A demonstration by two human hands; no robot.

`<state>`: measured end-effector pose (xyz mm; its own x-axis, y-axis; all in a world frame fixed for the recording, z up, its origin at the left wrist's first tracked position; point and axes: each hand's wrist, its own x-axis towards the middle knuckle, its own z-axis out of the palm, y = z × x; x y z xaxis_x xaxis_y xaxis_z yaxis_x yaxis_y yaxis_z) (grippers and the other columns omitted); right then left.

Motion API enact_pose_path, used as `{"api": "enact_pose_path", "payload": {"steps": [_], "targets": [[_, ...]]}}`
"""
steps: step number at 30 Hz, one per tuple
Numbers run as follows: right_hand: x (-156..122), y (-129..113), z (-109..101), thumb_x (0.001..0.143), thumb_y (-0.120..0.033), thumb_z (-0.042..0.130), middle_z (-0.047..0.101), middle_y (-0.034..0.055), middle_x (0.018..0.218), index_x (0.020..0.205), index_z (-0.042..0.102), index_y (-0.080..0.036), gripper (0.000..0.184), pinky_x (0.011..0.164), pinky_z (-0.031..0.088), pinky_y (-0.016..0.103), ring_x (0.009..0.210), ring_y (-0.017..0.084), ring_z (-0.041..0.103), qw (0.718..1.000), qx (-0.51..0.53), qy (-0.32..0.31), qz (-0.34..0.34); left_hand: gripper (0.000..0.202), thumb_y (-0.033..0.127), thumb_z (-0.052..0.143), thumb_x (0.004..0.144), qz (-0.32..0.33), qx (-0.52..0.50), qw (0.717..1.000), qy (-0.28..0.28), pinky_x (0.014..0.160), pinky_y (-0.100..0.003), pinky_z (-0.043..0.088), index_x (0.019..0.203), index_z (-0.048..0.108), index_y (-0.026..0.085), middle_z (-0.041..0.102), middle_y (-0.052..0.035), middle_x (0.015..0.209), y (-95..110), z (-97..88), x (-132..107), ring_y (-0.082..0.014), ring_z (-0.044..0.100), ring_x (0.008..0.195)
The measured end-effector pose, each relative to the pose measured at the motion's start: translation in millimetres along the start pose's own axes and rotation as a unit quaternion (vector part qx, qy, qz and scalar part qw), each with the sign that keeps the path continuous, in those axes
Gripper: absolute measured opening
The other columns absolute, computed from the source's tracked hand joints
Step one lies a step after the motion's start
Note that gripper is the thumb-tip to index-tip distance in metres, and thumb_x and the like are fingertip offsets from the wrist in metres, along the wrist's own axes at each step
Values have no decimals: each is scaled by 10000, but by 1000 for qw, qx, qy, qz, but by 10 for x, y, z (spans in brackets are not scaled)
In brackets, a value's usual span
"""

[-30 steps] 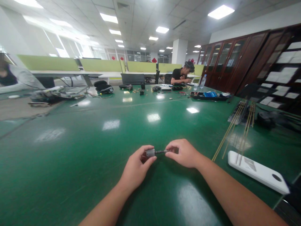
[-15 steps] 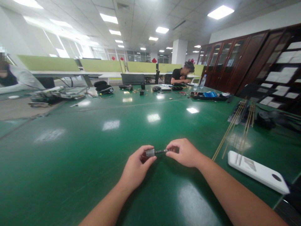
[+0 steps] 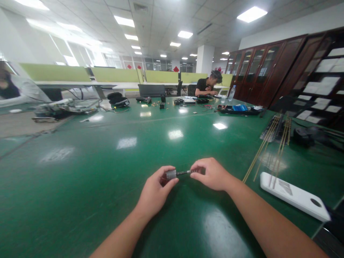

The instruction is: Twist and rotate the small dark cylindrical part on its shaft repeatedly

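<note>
We see a small silver metal cylinder (image 3: 171, 174) with a thin dark shaft (image 3: 184, 173) held just above the glossy green worktop (image 3: 107, 172), low and centre in the head view, bridging the gap between the two hands. Its long axis runs left to right, nearly level. The cylinder end sits in the left hand (image 3: 157, 191) and the shaft end in the right hand (image 3: 212, 174).

The left fingers (image 3: 172, 182) are curled closed round the cylinder, thumb beneath and forefinger above, so only part of its barrel shows. The right fingers (image 3: 195, 175) are pinched shut on the far tip of the shaft. Both hands are equally near, and neither is free.

The cylinder looks bright, smooth and stubby. The shaft is slim and dark, too small for us to tell any thread.

Well apart to the right lie thin brass-coloured rods (image 3: 264, 150) and a flat white plastic slab (image 3: 294, 196).
</note>
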<state>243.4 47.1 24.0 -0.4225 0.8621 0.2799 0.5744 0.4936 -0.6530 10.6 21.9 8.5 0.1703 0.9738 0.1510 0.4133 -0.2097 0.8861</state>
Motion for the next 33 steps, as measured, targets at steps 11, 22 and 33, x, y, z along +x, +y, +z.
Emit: {"api": "enact_pose_path", "payload": {"steps": [11,22,33], "targets": [[-11,31,-195,765,-340,690,684,33,712,824,702,-164,186,641,490,296,629,160,610,970,238,35,44,386,447,682,780,0,5,1000,21,735,-321,507,1079,635,208,687,-29,920,-21,-20,14,-208,645,773],[115,292,17,892,-522,442,364,-63,408,525,364,-222,481,687,496,345,354,101,360,873,473,29,118,643,565,752,710,-58,-160,977,125,802,-323,537,1144,575,124,688,-107,1025,-78,-63,79,-230,662,926],[92,265,121,875,-610,489,443,-61,431,584,421,-201,507,497,396,244,382,100,453,912,389,-34,128,552,537,828,630,-80,-30,989,118,970,-463,497,1038,691,192,716,-92,1032,210,-504,-563,-314,665,995]]}}
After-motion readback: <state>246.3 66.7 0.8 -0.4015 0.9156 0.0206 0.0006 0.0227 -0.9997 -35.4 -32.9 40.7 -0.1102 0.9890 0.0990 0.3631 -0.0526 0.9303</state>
